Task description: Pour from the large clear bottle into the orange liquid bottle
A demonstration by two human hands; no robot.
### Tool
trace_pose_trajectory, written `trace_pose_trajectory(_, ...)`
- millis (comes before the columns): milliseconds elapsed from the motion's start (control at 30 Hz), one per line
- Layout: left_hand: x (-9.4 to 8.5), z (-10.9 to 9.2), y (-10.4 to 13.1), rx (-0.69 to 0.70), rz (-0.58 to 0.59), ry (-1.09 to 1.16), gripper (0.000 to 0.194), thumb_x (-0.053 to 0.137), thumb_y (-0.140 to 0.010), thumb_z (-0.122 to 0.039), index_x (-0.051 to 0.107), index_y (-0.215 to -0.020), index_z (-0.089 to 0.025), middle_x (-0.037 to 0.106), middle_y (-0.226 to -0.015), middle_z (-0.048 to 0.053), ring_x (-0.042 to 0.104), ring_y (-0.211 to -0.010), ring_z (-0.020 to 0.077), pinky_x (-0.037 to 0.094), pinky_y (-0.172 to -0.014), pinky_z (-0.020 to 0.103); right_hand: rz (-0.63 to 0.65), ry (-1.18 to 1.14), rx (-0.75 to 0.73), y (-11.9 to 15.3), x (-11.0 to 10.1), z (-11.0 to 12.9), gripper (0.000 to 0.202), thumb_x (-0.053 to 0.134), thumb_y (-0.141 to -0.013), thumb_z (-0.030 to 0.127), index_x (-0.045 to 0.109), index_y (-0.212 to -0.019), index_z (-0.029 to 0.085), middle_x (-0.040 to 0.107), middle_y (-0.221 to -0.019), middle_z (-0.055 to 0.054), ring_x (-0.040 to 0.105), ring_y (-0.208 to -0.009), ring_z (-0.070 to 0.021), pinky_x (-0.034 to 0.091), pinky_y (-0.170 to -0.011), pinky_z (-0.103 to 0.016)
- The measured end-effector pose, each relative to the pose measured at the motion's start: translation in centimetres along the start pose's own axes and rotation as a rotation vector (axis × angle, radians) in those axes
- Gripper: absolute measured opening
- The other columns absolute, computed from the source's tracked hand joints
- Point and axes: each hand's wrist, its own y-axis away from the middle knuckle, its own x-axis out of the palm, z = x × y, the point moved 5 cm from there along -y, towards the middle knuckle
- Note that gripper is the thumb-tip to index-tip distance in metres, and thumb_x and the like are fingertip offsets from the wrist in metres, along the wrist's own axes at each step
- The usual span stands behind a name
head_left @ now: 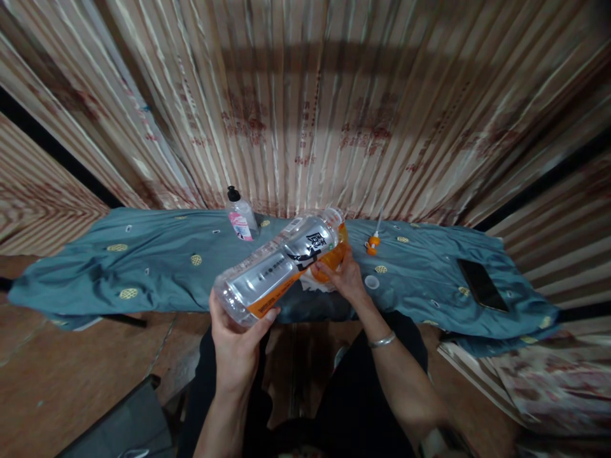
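Note:
My left hand (238, 340) is wrapped round the base of a large clear bottle (281, 267) with a silver and orange label. The bottle is tilted, its neck up to the right. Beneath that neck my right hand (346, 277) grips a small orange bottle (331, 257); the large bottle partly hides it, and its opening cannot be made out. Something white and crumpled (312, 283) lies under the orange bottle. An orange pump head (373, 243) with a clear tube rests on the cloth to the right, near a small translucent cap (372, 282).
The bench has a blue-green patterned cloth (162, 267). A clear bottle with a black pump and pink label (241, 219) stands at the back left. A dark phone (482, 284) lies at the right. Striped curtains (296, 114) hang behind.

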Motion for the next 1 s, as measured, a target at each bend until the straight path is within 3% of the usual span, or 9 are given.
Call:
trace_pose_trajectory(400, -0.09, 0.1, 0.13, 0.023, 0.017, -0.022, 0.098, 0.104, -0.052, -0.032, 0.06, -0.141, -0.03, 0.068, -0.135, 0.008, 0.072, -0.114, 0.0263, 0.063, -0.092, 0.036, -0.013, -0.022, -0.011, 0.14, 0.02, -0.07, 0.077, 0.082, -0.077, 0.05, 0.053, -0.143, 0.02, 0.079, -0.122, -0.014, 0.078, -0.109, -0.0375, 0.064, -0.093, -0.052)
trace_pose_trajectory(633, -0.21, 0.36, -0.01, 0.004, -0.009, 0.026, 0.099, 0.105, -0.046, -0.028, 0.063, -0.135, -0.029, 0.067, -0.137, 0.008, 0.071, -0.118, 0.0262, 0.063, -0.096, 0.035, -0.023, -0.031, 0.002, 0.32, -0.13, 0.27, 0.082, 0.081, -0.076, 0.052, 0.051, -0.144, 0.017, 0.079, -0.122, -0.016, 0.078, -0.11, -0.0394, 0.063, -0.096, -0.054)
trace_pose_trajectory(867, 0.19, 0.35, 0.02, -0.025, 0.015, 0.064, 0.094, 0.104, -0.047, -0.026, 0.064, -0.133, -0.029, 0.069, -0.132, 0.008, 0.074, -0.101, 0.0236, 0.066, -0.074, 0.03, -0.035, -0.006, -0.012, 0.42, -0.2, 0.36, 0.076, 0.08, -0.079, 0.05, 0.052, -0.141, 0.018, 0.078, -0.12, -0.016, 0.078, -0.106, -0.0378, 0.063, -0.093, -0.054)
trace_pose_trajectory(1000, 0.61, 0.26, 0.03, -0.033, 0.027, 0.087, 0.091, 0.104, -0.048, -0.026, 0.066, -0.131, -0.027, 0.07, -0.125, 0.007, 0.074, -0.093, 0.02, 0.065, -0.07, 0.027, -0.046, -0.021, -0.014, 0.35, -0.2, 0.15, 0.076, 0.082, -0.078, 0.05, 0.053, -0.14, 0.019, 0.079, -0.12, -0.013, 0.078, -0.106, -0.0355, 0.063, -0.093, -0.049)
